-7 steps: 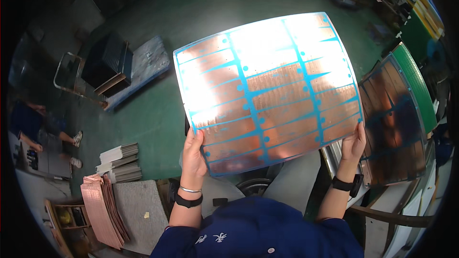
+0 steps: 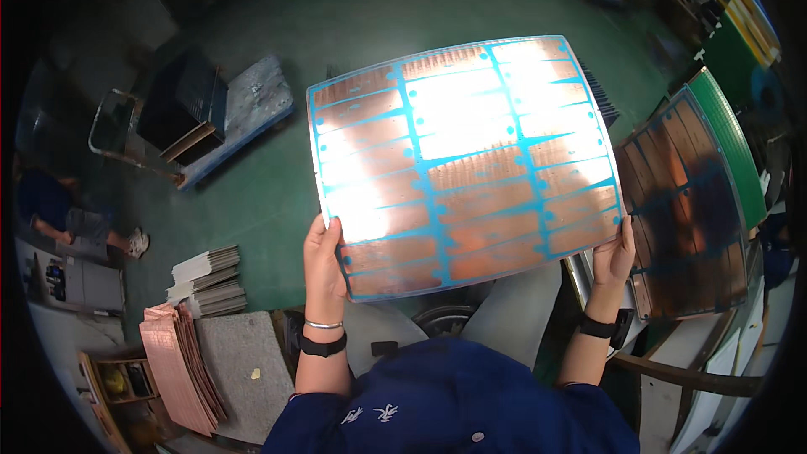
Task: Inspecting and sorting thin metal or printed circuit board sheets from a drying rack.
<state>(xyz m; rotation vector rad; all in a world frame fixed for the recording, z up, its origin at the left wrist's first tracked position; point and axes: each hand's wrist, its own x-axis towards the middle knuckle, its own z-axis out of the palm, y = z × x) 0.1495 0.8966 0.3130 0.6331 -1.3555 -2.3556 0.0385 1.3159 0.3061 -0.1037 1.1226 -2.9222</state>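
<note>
Between my hands I hold up a large copper-clad circuit board panel (image 2: 483,210), patterned in copper and bright blue, with strong glare across its upper part. My left hand (image 2: 324,252) grips its lower left edge, thumb on the face. At the lower right corner my right hand (image 2: 615,254) is closed on the edge, the fingers mostly behind it. Just right of that hand, a second, darker copper panel (image 2: 664,273) leans against a green board (image 2: 733,147).
At lower left, a stack of copper sheets (image 2: 175,370) lies on a grey board (image 2: 244,387); pale sheets (image 2: 206,282) are piled beyond. A trolley (image 2: 261,97) carries a dark ribbed rack (image 2: 185,105). Another person (image 2: 50,210) sits at far left.
The panel has shifted slightly left and tilted a little, with both hands still on it. A dark ribbed thing now shows beyond its right edge. The person at left has moved slightly.
</note>
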